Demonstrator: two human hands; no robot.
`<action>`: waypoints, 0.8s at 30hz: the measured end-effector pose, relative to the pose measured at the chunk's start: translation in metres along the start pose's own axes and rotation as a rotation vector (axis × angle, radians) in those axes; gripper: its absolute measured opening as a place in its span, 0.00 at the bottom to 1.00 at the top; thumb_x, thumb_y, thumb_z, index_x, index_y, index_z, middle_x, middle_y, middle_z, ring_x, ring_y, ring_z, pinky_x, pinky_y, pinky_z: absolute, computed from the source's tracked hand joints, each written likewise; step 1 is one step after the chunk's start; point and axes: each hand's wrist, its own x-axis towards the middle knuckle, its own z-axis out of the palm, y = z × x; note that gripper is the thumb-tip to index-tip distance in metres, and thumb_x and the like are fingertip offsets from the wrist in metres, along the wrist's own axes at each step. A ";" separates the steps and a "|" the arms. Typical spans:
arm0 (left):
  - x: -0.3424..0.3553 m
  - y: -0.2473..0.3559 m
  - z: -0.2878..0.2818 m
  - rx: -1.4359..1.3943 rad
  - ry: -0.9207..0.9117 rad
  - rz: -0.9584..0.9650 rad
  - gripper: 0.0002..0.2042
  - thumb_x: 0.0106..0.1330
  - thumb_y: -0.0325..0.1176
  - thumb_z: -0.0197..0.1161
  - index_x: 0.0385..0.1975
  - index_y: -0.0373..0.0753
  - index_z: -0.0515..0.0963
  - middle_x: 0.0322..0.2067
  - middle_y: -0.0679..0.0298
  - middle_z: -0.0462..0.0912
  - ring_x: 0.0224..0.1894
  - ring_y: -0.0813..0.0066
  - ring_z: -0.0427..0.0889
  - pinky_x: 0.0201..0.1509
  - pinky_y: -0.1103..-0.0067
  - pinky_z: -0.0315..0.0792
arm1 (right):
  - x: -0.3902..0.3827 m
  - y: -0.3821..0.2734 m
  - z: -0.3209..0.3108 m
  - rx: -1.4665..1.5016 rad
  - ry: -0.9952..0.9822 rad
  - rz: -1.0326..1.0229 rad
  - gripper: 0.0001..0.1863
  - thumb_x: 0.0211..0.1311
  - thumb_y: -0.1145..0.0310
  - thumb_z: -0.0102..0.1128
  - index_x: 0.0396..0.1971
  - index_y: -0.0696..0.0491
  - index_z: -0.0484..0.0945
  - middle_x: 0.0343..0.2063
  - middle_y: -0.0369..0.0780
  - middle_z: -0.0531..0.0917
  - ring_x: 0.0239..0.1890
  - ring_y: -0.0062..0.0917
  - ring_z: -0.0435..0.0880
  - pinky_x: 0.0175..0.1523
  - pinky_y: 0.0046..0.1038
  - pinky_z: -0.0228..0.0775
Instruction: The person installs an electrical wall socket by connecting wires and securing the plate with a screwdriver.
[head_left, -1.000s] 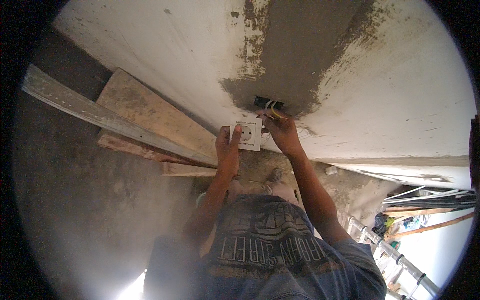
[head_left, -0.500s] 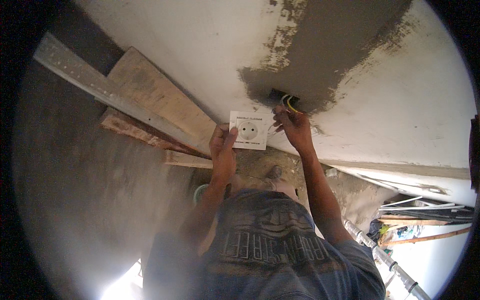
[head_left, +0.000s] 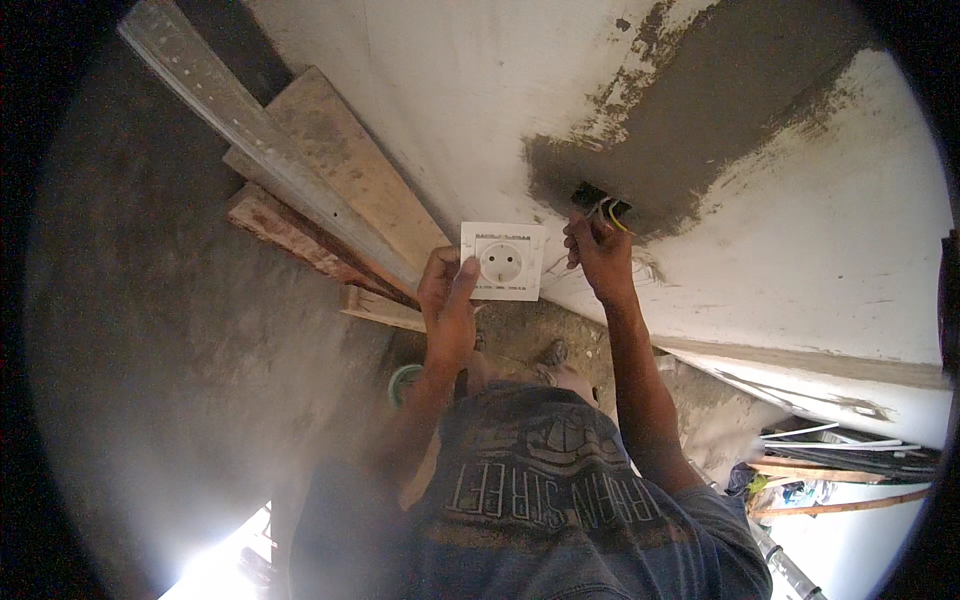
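Note:
My left hand [head_left: 448, 300] grips a square white wall socket [head_left: 503, 262] by its left edge, thumb across the front, which faces me with its round two-hole outlet. My right hand [head_left: 604, 262] is just below a dark box opening [head_left: 588, 192] in the wall. Its fingers pinch together on the wires [head_left: 616, 216] that come out of the box, a yellow one and paler ones. The wire ends are hidden behind the fingers. The socket is apart from the wall opening, to its lower left.
Wet-looking grey plaster [head_left: 700, 130] surrounds the opening on the white wall [head_left: 790, 250]. Wooden boards [head_left: 345, 160] and a long metal profile [head_left: 250, 130] lean at the left. A green round container [head_left: 400, 385] stands by my left forearm. Pipes and timber [head_left: 830, 470] lie at the far right.
The view has shifted, so the wall opening appears farther right. My right fingers have drawn together on the wires close to the box. The left hand keeps its hold on the socket.

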 end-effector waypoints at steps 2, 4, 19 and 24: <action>0.000 -0.002 -0.003 0.054 -0.010 0.036 0.05 0.70 0.29 0.55 0.40 0.36 0.72 0.35 0.66 0.78 0.37 0.85 0.74 0.41 0.85 0.70 | 0.000 0.005 0.001 0.041 0.023 0.003 0.13 0.66 0.66 0.58 0.29 0.63 0.76 0.22 0.40 0.80 0.20 0.18 0.77 0.20 0.22 0.71; -0.001 0.001 -0.004 0.085 -0.023 0.082 0.05 0.70 0.29 0.55 0.40 0.35 0.72 0.35 0.66 0.77 0.38 0.84 0.74 0.42 0.84 0.69 | -0.001 0.011 0.003 0.072 0.052 0.002 0.16 0.67 0.63 0.57 0.28 0.63 0.77 0.21 0.40 0.79 0.19 0.18 0.76 0.20 0.22 0.70; 0.003 0.001 0.008 0.091 -0.165 -0.074 0.10 0.71 0.34 0.54 0.44 0.34 0.70 0.41 0.61 0.78 0.46 0.75 0.78 0.52 0.72 0.76 | -0.047 -0.035 -0.006 -0.091 -0.261 -0.153 0.12 0.66 0.66 0.59 0.42 0.58 0.77 0.27 0.36 0.80 0.29 0.16 0.77 0.35 0.22 0.71; 0.007 -0.042 0.028 -0.269 0.000 -0.468 0.21 0.72 0.43 0.53 0.59 0.41 0.60 0.50 0.59 0.72 0.52 0.66 0.76 0.51 0.68 0.78 | -0.050 0.001 -0.011 -0.150 -0.045 -0.198 0.10 0.64 0.74 0.59 0.44 0.60 0.77 0.32 0.39 0.82 0.33 0.18 0.80 0.38 0.23 0.74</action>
